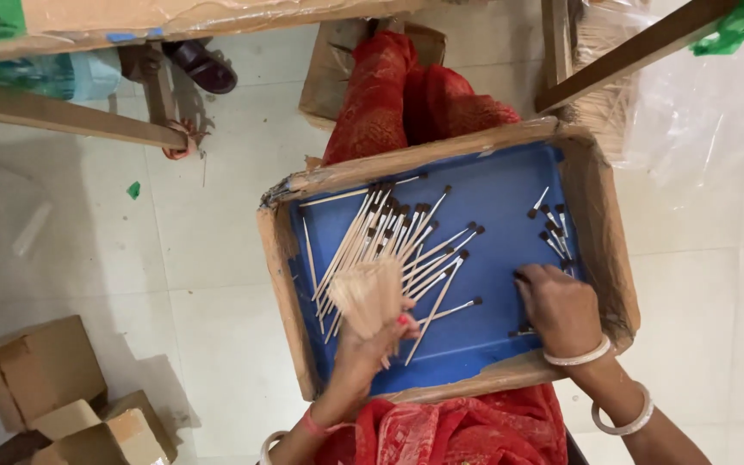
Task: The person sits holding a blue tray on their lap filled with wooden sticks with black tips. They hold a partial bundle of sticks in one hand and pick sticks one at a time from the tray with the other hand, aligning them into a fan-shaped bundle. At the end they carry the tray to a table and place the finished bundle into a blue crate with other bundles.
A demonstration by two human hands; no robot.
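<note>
A cardboard tray (286,284) with a blue floor rests on my lap. Many thin pale sticks with dark tips (406,241) lie fanned across its left and middle. A smaller group of dark-tipped sticks (553,228) lies at the right. My left hand (370,344) grips a bundle of plain sticks (368,293) held upright over the tray's near left part. My right hand (561,306) presses palm down on the blue floor at the near right, fingers curled over a few sticks.
Red patterned cloth (406,95) covers my legs beyond the tray. Small cardboard boxes (53,387) sit on the tiled floor at lower left. A wooden frame (71,116) and a sandal (204,65) are at upper left. Clear plastic sheeting (699,112) lies at upper right.
</note>
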